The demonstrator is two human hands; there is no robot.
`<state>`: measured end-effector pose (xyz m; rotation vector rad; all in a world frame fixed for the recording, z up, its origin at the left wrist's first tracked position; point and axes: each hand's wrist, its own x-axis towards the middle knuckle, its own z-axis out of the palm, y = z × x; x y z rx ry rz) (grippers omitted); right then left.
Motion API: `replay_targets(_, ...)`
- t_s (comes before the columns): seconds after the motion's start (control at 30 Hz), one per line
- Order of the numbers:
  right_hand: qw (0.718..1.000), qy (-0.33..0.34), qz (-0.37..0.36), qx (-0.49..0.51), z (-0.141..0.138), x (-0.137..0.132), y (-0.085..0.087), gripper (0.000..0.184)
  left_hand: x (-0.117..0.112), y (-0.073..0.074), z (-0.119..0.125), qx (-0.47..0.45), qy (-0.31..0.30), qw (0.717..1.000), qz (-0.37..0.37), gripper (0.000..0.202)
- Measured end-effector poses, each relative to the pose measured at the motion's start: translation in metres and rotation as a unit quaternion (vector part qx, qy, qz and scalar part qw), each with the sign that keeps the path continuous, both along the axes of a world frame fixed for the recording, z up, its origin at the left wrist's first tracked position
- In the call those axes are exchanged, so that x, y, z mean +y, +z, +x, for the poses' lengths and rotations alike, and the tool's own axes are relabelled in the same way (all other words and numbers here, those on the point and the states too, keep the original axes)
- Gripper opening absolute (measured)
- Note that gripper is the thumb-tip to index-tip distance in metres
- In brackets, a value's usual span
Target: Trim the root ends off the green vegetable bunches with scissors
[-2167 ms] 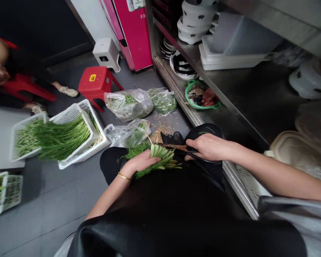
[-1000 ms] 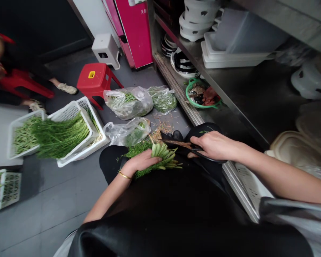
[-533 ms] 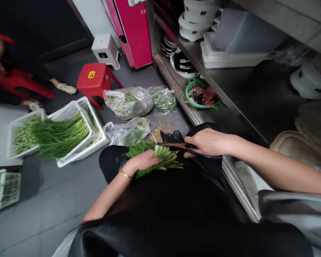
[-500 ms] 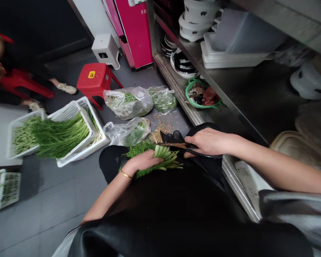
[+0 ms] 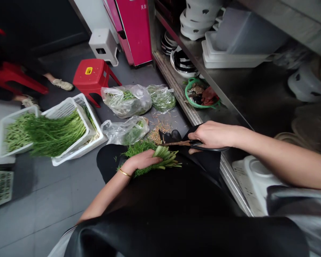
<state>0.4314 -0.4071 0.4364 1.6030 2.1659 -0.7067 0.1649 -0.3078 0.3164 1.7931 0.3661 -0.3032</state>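
Note:
My left hand (image 5: pixel 143 161) is wrapped over a bunch of feathery green herbs (image 5: pixel 167 157) lying across my lap. The pale stem ends point right and the fine leaves spread out to the left, partly under the hand. In my right hand (image 5: pixel 210 135) is a pair of scissors (image 5: pixel 180 143), gripped by its dark handles. Its rusty-looking blades reach left, just above the stems; whether they touch them I cannot tell. Brown trimmings (image 5: pixel 159 132) are scattered on the floor beyond my knees, beside a clear plastic bag (image 5: pixel 123 130) with greens in it.
To the left, a white basket (image 5: pixel 97 139) bears more feathery greens. Two filled plastic bags (image 5: pixel 125 103) lie ahead, near a red stool (image 5: pixel 88 76). A steel shelf (image 5: pixel 224 94) runs along the right, with a green colander (image 5: pixel 188 96) beneath. Another person's shoe (image 5: pixel 62 84) shows at the left.
My right hand and the scissors have shifted slightly right, away from the stems. My left hand keeps its hold on the herbs. The view has turned a little.

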Motion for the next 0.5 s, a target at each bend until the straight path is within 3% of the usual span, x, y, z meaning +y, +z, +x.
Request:
replay_targets(0.1, 0.998, -0.058, 0.028, 0.009, 0.008, -0.005, -0.013, 0.052, 0.003, -0.008, -0.004, -0.023, 0.001, 0.998, -0.059, 0.029)
replay_targets(0.23, 0.98, -0.173, 0.087, 0.044, 0.024, -0.02, -0.044, 0.05, 0.01, -0.009, -0.009, -0.047, -0.073, 0.992, -0.092, 0.039)
replay_targets(0.3, 0.968, -0.207, 0.114, 0.089, 0.03, -0.029, -0.06, 0.047, 0.021, -0.005, -0.016, -0.059, -0.026, 0.993, -0.103, 0.038)
replay_targets(0.37, 0.952, -0.23, 0.135, 0.147, 0.032, -0.038, -0.074, 0.047, 0.038, 0.004, -0.027, -0.105, 0.085, 0.978, -0.157, 0.039)
replay_targets(0.43, 0.936, -0.249, 0.136, 0.209, 0.031, -0.043, -0.085, 0.048, 0.057, 0.019, -0.039, -0.219, 0.224, 0.92, -0.236, 0.04)
replay_targets(0.5, 0.92, -0.265, 0.12, 0.263, 0.028, -0.044, -0.095, 0.049, 0.072, 0.035, -0.049, -0.373, 0.349, 0.811, -0.285, 0.039)
